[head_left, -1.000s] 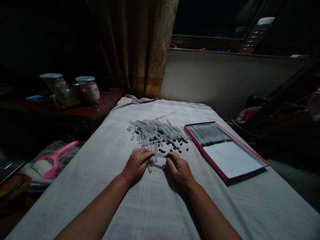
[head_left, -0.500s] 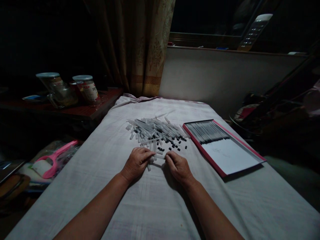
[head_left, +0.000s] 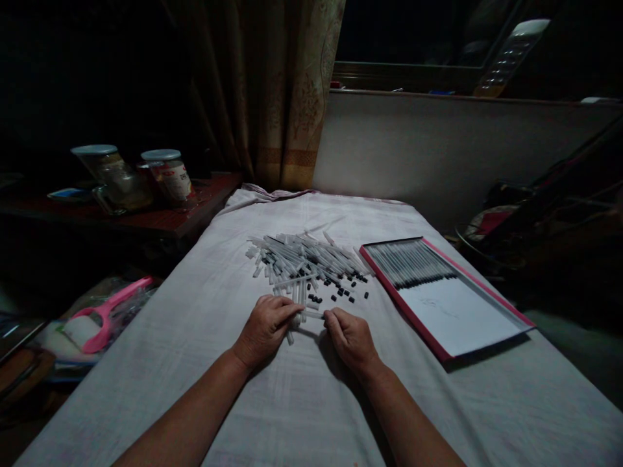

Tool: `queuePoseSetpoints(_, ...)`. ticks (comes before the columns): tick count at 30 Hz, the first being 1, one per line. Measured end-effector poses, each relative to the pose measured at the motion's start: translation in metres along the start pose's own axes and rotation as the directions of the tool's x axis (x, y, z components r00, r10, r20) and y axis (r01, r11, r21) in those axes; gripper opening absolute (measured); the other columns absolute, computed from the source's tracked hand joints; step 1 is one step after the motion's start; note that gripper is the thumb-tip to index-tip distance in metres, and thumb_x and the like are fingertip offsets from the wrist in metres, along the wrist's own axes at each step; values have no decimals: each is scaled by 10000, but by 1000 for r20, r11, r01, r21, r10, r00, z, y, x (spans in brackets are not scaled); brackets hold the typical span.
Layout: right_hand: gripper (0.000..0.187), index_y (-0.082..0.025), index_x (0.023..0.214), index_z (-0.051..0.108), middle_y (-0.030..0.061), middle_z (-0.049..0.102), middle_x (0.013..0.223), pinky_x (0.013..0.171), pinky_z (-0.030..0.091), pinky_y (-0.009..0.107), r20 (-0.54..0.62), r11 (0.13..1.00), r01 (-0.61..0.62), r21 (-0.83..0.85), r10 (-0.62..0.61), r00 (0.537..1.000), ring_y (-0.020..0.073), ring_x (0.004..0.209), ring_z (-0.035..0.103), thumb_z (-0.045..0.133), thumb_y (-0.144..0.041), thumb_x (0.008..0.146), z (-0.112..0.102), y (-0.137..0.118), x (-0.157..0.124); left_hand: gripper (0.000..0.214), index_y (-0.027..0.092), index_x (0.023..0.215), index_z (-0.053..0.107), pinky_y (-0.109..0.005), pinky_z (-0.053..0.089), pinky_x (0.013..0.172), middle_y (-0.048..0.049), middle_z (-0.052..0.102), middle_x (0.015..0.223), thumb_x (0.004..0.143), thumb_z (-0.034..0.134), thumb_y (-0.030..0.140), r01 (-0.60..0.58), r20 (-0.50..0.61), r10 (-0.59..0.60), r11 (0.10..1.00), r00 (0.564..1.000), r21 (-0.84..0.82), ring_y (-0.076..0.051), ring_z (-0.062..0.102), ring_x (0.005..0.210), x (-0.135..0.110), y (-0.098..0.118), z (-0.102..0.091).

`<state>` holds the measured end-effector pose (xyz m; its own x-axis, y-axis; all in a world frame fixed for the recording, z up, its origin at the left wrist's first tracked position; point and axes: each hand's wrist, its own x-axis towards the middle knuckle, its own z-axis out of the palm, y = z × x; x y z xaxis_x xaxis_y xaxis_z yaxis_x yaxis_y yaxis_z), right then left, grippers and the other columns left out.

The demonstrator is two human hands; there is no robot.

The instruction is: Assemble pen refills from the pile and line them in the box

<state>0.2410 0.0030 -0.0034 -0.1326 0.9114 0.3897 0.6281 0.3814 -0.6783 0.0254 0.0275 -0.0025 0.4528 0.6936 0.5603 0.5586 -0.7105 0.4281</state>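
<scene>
A thin, translucent pen tube (head_left: 313,314) runs sideways between my two hands, just above the bed-like surface. The fingers of my left hand (head_left: 263,327) pinch its left end, and a few more tubes lie beneath that hand. My right hand (head_left: 351,340) is closed around the right end, where a small dark bit shows at the fingertips. Beyond the hands spreads a loose pile of clear tubes (head_left: 302,253). Small black plugs (head_left: 343,292) are scattered along its near right side. A shallow red-edged box (head_left: 402,311) holds a row of black-ended tubes (head_left: 411,259) in its far half.
A pale checked cloth (head_left: 272,402) covers the surface. At left stands a dark red table (head_left: 180,219) with lidded jars (head_left: 170,178) and a glass mug (head_left: 124,193). Lower down is a pink-handled item (head_left: 104,318). A curtain (head_left: 296,123) hangs behind, and a bottle (head_left: 513,58) stands on the sill.
The camera view has shifted slightly, so the box and hands appear a little lower. Both hands keep hold of the tube, and a dark bit now shows at its right end.
</scene>
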Motion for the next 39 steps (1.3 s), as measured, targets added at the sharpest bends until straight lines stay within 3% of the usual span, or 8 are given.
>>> queuePoseSetpoints(6, 203, -180, 935, 610, 13, 659, 731, 614, 438, 217, 27, 998, 6, 59, -8, 1000, 138, 635, 621, 446, -300, 931, -4, -1, 1, 286, 224, 1114, 680, -339, 469, 795, -56, 710, 963, 887, 550, 108, 31, -32, -32, 999, 999, -39, -188, 633, 882, 1, -2, 2)
queuePoseSetpoints(11, 322, -198, 695, 571, -14, 566, 573, 538, 388, 222, 45, 1000, -11, 11, 11, 999, 128, 531, 549, 423, -334, 947, -3, -1, 2, 283, 240, 1114, 685, -342, 466, 795, -50, 708, 953, 890, 556, 124, 36, -1, -36, 999, 999, -35, -186, 634, 873, 0, -3, 2)
queuePoseSetpoints(16, 218, -192, 922, 622, 13, 662, 743, 623, 429, 224, 64, 1000, -6, 28, 4, 998, 141, 643, 609, 443, -317, 939, -4, 0, 1, 278, 244, 1126, 682, -346, 467, 795, -53, 709, 949, 912, 533, 148, 47, 32, -46, 998, 998, -43, -183, 633, 862, 2, -1, 1)
queuePoseSetpoints(24, 432, -208, 621, 544, -13, 548, 534, 513, 364, 224, 62, 998, -61, -21, 62, 996, 123, 497, 526, 384, -418, 963, 2, 5, 1, 261, 232, 1136, 676, -370, 463, 794, -70, 706, 957, 928, 526, 184, 20, 49, -20, 1000, 999, 12, -196, 624, 860, 0, -1, 1)
queuePoseSetpoints(26, 432, -210, 625, 541, -17, 545, 525, 503, 365, 220, 76, 997, -73, 7, 72, 995, 120, 489, 520, 378, -422, 964, 0, 4, 1, 268, 237, 1141, 675, -369, 466, 798, -67, 705, 954, 923, 529, 178, 20, 48, -21, 1000, 999, 14, -195, 623, 861, 1, 0, 1)
queuePoseSetpoints(31, 241, -196, 874, 615, 5, 650, 695, 607, 435, 222, 85, 995, -65, 82, 58, 995, 141, 623, 614, 433, -336, 946, -4, 1, 1, 270, 234, 1136, 673, -351, 473, 790, -64, 706, 956, 925, 521, 163, 47, 31, -47, 999, 998, -12, -192, 629, 876, 4, 1, 3)
queuePoseSetpoints(36, 368, -200, 654, 562, -9, 560, 578, 542, 399, 222, 56, 997, -53, 60, 49, 997, 132, 546, 560, 417, -355, 954, -4, 4, 2, 247, 226, 1126, 679, -354, 463, 789, -65, 709, 942, 932, 530, 194, -1, 38, 1, 1000, 999, -7, -193, 632, 860, 6, 0, 3)
queuePoseSetpoints(39, 372, -199, 657, 574, -15, 552, 556, 520, 394, 219, 49, 993, -85, 80, 81, 996, 128, 525, 549, 416, -361, 952, -4, 4, 3, 250, 232, 1137, 679, -356, 461, 793, -70, 709, 957, 939, 526, 220, 7, 54, -6, 1000, 999, -7, -196, 632, 870, 10, 2, 5)
